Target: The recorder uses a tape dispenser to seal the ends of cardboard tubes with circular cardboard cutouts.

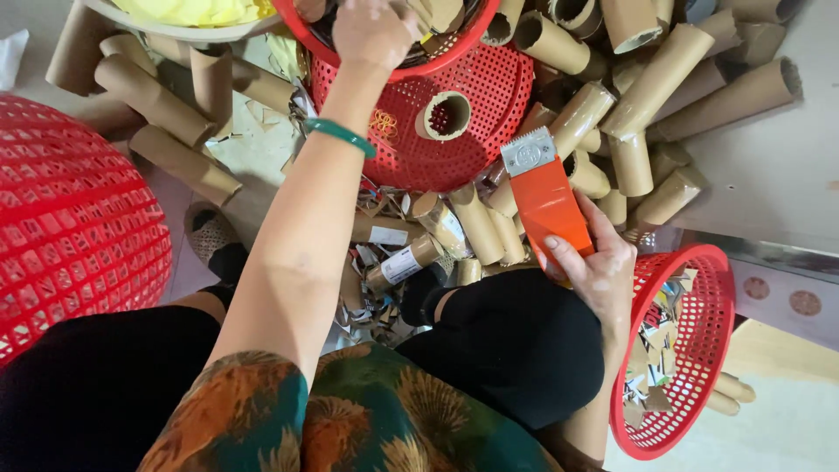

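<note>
My left hand (pixel 374 33) reaches up into a red basket (pixel 476 24) at the top, fingers down among cardboard tubes; what it grips is hidden. A green bangle (pixel 341 135) circles that wrist. My right hand (pixel 596 267) holds an orange tape dispenser (pixel 546 205) with a toothed metal blade (pixel 529 151) pointing away from me. It rests by my black-clad knee (pixel 516 341).
Brown cardboard tubes (pixel 664 79) are piled across the floor. An upturned red perforated basket (pixel 472 122) carries a tube and rubber bands. A large red basket (pixel 70 218) stands left; a small red basket (pixel 686 350) of paper scraps sits right.
</note>
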